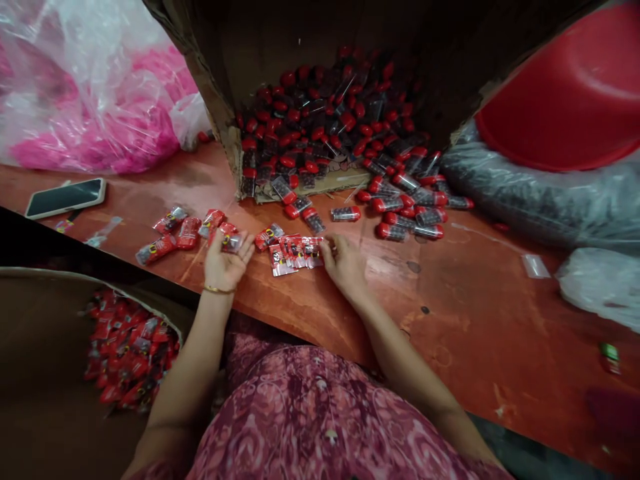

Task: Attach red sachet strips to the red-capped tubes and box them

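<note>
My left hand [224, 265] is palm up, fingers loosely curved, with a red-wrapped capsule-shaped container [232, 242] lying on them. Just behind and left of it are several more wrapped containers [188, 233]. My right hand [347, 267] has its thumb and fingertips closed at the right edge of an overlapping row of flat red-and-clear printed sleeves [298, 252]. Another wrapped container [269, 236] touches the row's left end. Unwrapped clear containers with red ends and dark contents [345, 213] lie just beyond the row.
A cardboard box [231, 157] on its side spills unwrapped containers onto the red-brown table [465, 287]. At left are a phone [66, 198] and pink-filled bags [100, 127]. A red tub [570, 93] sits on a dark-filled bag [505, 190]. Wrapped containers [131, 350] fill a lower box.
</note>
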### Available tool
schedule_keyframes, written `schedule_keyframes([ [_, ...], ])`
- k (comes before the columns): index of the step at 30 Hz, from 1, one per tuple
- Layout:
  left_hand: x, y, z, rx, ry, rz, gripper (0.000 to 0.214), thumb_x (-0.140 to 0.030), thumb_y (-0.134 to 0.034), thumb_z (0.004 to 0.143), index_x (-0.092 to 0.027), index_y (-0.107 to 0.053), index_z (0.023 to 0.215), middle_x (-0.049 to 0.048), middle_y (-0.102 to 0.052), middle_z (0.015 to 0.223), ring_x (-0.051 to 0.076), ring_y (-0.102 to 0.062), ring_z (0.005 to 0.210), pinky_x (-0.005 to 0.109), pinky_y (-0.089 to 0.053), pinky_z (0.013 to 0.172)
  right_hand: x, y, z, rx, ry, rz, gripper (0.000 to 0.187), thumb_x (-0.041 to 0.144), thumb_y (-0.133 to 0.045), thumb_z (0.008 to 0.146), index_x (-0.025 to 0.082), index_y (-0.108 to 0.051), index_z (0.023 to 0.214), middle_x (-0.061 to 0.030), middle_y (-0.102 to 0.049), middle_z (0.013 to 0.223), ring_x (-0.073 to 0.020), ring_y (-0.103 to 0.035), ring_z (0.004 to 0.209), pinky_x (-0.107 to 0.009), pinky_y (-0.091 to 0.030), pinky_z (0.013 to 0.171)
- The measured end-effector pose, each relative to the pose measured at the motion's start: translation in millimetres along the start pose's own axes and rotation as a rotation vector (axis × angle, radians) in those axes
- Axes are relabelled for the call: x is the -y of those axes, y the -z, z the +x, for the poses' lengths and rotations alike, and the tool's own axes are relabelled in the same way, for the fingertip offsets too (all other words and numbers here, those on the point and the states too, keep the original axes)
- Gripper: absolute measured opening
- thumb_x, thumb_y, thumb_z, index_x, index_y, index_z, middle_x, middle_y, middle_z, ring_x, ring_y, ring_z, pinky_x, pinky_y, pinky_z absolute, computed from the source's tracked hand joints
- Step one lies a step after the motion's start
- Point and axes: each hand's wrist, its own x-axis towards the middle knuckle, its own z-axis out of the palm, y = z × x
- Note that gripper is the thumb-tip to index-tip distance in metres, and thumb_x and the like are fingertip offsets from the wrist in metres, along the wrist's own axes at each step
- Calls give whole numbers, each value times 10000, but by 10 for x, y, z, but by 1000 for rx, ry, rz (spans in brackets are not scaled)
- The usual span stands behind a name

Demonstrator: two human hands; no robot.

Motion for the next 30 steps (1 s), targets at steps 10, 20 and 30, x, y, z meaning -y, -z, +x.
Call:
schedule_keyframes([
  [10, -2, -168, -170, -56, -27, 21, 294, -199, -386, 860, -97, -553, 1079, 144, -661, 1023, 158, -647, 953, 233, -526, 796, -141, -52, 538, 70, 24, -263, 392, 348, -477, 868, 87, -588, 1138, -199, -610, 1051, -317, -526, 962, -419, -414, 821],
  [20, 172, -325, -185, -104, -194, 200, 292, -234, -369, 887, -177, -505, 1139, 110, -689, 1026, 151, -681, 802, 270, -507, 764, -248, 2, -89, 111, 308, -123, 299, 385, -491, 881, 250, -652, 1093, -84, -597, 1159, -262, -479, 1039, -433, -397, 858],
  [30, 794, -408, -288, 461, -777, 1114, 179, -258, -689, 681, -278, -715, 857, 49, -583, 1269, 287, -260, 1366, 462, -107, 1116, -236, 18, -117, 62, 223, -112, 307, 386, -527, 865, 217, -665, 1081, -73, -638, 1135, -237, -504, 954, -402, -379, 827],
])
